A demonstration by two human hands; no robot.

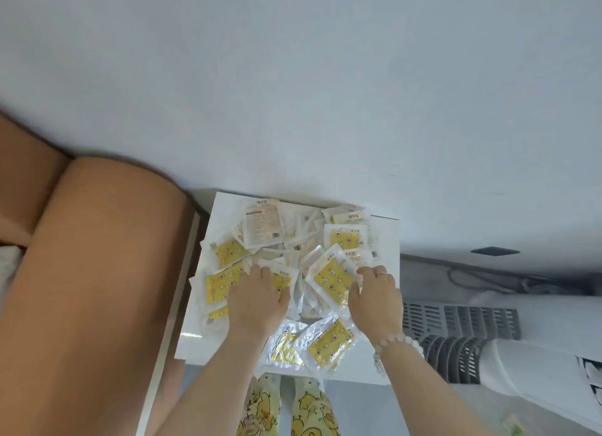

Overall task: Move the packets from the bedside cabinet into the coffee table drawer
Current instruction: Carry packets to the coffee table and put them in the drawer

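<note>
Several clear and yellow-printed packets [294,246] lie heaped on the white top of the bedside cabinet [386,240]. My left hand [257,300] lies palm down on yellow packets [223,284] at the heap's left, fingers spread over them. My right hand [374,300] rests on the heap's right side, its thumb and fingers closing on the edge of a tilted yellow packet [330,280]. Two more yellow packets [329,342] lie near the cabinet's front edge between my forearms. The coffee table drawer is not in view.
A tan padded headboard [84,272] stands close on the left of the cabinet. A white wall [293,93] rises behind it. A white appliance with a grey vent grille [462,331] sits on the floor to the right. My legs in patterned trousers [286,406] are below.
</note>
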